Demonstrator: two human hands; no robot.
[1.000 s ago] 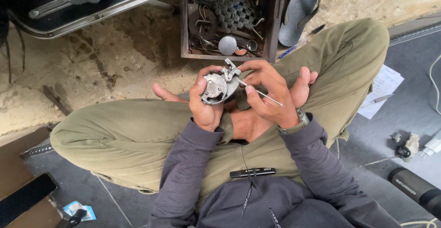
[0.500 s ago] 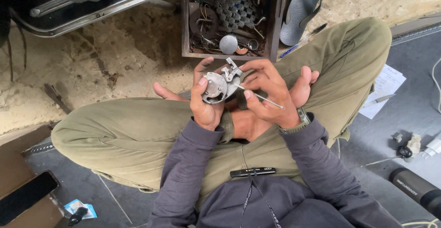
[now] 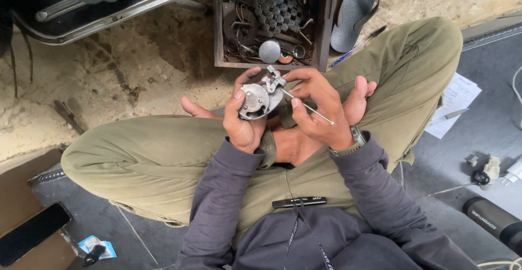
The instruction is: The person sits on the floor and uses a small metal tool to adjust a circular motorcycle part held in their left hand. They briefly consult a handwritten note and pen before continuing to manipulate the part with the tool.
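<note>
Almost nothing moved since before. The left hand [image 3: 244,120] still clamps its fingers on the round metal part [image 3: 260,98]. The right hand [image 3: 315,109] pinches a thin rod [image 3: 310,108], its long axis pointing down-right.

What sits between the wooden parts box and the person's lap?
In the head view: both hands, the left hand holding a round metal part, the right hand a thin tool.

We see silver-grey metal part [image 3: 255,100], olive trousers [image 3: 163,156], grey-purple hoodie [image 3: 304,232], brown wooden box [image 3: 218,30], black phone [image 3: 30,241].
</note>
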